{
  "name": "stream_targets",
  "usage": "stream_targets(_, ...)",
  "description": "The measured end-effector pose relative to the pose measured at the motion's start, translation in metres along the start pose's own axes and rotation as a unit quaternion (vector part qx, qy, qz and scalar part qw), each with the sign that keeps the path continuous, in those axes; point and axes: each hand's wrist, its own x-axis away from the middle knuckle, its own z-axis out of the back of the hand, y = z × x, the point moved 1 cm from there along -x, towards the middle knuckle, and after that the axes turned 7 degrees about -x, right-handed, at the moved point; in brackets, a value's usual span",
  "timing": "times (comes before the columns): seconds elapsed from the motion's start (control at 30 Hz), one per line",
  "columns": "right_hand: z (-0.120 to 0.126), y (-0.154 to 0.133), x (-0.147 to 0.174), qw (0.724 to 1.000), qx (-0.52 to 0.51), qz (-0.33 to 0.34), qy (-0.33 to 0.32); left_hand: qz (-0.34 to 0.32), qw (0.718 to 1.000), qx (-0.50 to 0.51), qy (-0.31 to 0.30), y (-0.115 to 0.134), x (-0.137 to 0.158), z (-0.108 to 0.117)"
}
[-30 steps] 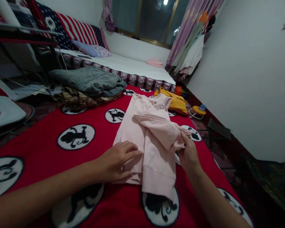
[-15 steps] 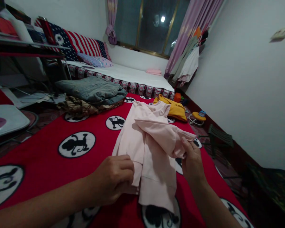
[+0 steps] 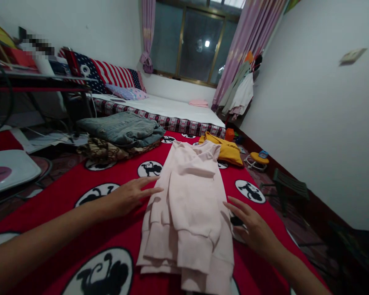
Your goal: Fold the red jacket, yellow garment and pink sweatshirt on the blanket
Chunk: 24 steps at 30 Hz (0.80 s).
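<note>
A pale pink sweatshirt (image 3: pixel 193 196) lies on the red blanket (image 3: pixel 117 229), with its sleeves laid over the body and the cuffs toward me. My left hand (image 3: pixel 130 197) is open at its left edge, fingers stretched toward the cloth. On the opposite edge, my right hand (image 3: pixel 249 221) is open too, fingers spread and the tips at or very near the fabric. Neither hand grips anything. Beyond the sweatshirt's right shoulder sits a folded yellow garment (image 3: pixel 226 150).
Folded jeans (image 3: pixel 123 129) rest on a brown patterned cloth (image 3: pixel 104 149) at the left. A bed (image 3: pixel 160 107) stands under the window. To the right are a green folding stool (image 3: pixel 290 184) and a yellow-topped stool (image 3: pixel 258 159). A cluttered desk (image 3: pixel 70 84) is at far left.
My right hand has let go of the pink sleeve, which now lies down over the sweatshirt's front. Both hands have opened and moved to its sides. The view has tilted slightly upward.
</note>
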Motion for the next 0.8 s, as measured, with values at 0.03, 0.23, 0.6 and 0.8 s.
stream_targets(0.03, -0.003, 0.009, 0.0, 1.0, 0.015, 0.009, -0.014, -0.018, 1.0, -0.008, -0.015, -0.008, -0.003, -0.006)
stream_targets(0.23, -0.031, 0.012, -0.019, 0.993, 0.052, 0.105, -0.029, -0.131, 0.986, -0.052, -0.085, -0.011, -0.042, -0.018)
stream_targets(0.6, -0.036, -0.026, -0.042, 0.968, -0.002, 0.138, -0.209, -0.181, 0.967, 0.054, -0.17, 0.023, -0.039, -0.01)
stream_targets(0.8, -0.04, -0.045, -0.033, 0.971, -0.158, 0.11, -0.144, -0.19, 0.954, 0.217, -0.076, 0.045, -0.021, -0.004)
